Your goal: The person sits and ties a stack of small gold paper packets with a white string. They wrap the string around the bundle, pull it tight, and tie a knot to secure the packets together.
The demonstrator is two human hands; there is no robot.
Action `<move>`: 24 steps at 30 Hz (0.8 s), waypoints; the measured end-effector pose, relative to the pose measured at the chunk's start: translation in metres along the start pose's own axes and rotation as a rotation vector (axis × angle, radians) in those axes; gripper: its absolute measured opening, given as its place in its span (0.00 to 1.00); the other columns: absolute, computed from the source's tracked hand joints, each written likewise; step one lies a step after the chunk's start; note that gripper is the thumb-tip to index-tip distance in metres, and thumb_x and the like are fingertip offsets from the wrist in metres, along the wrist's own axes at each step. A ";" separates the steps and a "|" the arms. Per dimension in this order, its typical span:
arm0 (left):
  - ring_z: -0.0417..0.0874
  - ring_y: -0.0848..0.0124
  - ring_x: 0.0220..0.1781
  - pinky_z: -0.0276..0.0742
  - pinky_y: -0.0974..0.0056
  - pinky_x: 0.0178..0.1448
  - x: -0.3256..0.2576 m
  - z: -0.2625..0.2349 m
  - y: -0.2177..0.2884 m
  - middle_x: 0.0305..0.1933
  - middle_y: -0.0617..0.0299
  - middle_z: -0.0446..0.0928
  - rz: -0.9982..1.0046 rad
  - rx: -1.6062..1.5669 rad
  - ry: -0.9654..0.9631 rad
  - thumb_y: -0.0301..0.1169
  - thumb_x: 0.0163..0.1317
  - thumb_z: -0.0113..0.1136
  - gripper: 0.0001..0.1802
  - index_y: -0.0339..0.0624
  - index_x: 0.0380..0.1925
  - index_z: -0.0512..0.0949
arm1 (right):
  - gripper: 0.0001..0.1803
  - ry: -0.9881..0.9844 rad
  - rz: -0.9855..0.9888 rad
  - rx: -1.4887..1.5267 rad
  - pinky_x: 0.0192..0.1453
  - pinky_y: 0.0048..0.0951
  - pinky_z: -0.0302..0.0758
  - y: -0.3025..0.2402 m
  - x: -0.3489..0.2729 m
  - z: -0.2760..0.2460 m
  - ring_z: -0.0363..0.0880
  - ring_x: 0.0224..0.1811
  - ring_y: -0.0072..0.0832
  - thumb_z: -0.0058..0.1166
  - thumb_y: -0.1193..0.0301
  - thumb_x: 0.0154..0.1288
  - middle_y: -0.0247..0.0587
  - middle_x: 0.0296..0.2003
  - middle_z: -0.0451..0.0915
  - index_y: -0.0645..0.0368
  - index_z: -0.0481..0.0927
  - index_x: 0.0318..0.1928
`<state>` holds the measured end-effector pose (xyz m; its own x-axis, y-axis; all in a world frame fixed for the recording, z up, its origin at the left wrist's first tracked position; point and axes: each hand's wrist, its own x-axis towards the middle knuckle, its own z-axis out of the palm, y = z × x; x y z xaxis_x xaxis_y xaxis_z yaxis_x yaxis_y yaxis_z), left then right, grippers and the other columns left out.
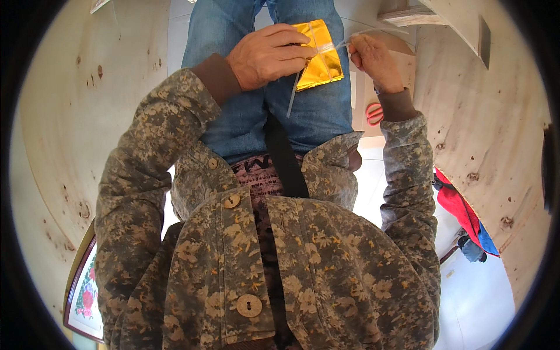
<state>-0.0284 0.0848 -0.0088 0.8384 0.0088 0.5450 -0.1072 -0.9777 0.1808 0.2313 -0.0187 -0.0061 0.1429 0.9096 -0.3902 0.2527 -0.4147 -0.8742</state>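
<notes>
Over the lap: gold foil packet [318, 55] held above the blue-jeaned thighs [303, 111], nothing under it but the legs.
Left hand [269, 55]: fingers curled over the packet's left edge, closed on it, pinning it flat and steady, apparently so the tape can go on.
Right hand [376, 61]: fingertips pinched shut on the end of a strip of clear tape [335, 45], drawn taut across the packet's top toward the right.
Loose tail: thin clear strip [293, 96] hanging down from under the left hand, against the jeans.
Right of the lap: red-handled scissors [374, 114] lying on a pale board, near the right wrist, within easy reach.
Surroundings: plywood panels [70, 105] curving round on both sides; red and blue cloth [464, 213] at lower right; framed flower picture [87, 291] at lower left.
Clothing: floral camouflage jacket [280, 262] with wooden buttons, sleeves down to the wrists.
</notes>
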 end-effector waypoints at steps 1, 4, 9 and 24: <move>0.80 0.63 0.59 0.78 0.57 0.63 0.000 0.000 0.001 0.55 0.60 0.82 -0.018 -0.002 0.024 0.27 0.57 0.67 0.11 0.43 0.41 0.82 | 0.19 0.013 0.060 0.044 0.24 0.20 0.59 -0.001 -0.002 0.002 0.65 0.19 0.16 0.46 0.59 0.75 0.29 0.17 0.69 0.58 0.75 0.30; 0.81 0.64 0.53 0.80 0.58 0.57 -0.001 -0.001 0.007 0.49 0.63 0.81 -0.079 0.014 0.067 0.28 0.55 0.69 0.12 0.44 0.40 0.82 | 0.15 0.022 0.178 0.146 0.22 0.17 0.57 -0.003 -0.005 0.004 0.64 0.19 0.13 0.47 0.60 0.74 0.26 0.18 0.69 0.54 0.74 0.30; 0.80 0.66 0.46 0.80 0.62 0.49 0.002 0.002 0.019 0.40 0.64 0.78 -0.302 -0.106 0.103 0.27 0.54 0.71 0.08 0.45 0.34 0.84 | 0.18 0.094 0.339 0.301 0.19 0.19 0.58 -0.005 -0.006 0.006 0.66 0.17 0.15 0.50 0.58 0.74 0.29 0.20 0.75 0.56 0.76 0.30; 0.79 0.77 0.37 0.76 0.71 0.44 0.013 0.032 0.060 0.39 0.66 0.82 -1.532 -1.254 0.565 0.28 0.59 0.70 0.05 0.39 0.33 0.86 | 0.17 0.158 0.482 0.540 0.33 0.24 0.79 -0.002 -0.005 0.013 0.86 0.37 0.28 0.41 0.56 0.79 0.47 0.40 0.87 0.56 0.72 0.39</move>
<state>-0.0069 0.0196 -0.0166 0.3869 0.7944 -0.4682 -0.0644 0.5298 0.8457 0.2182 -0.0221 -0.0063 0.2656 0.5981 -0.7561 -0.3734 -0.6592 -0.6527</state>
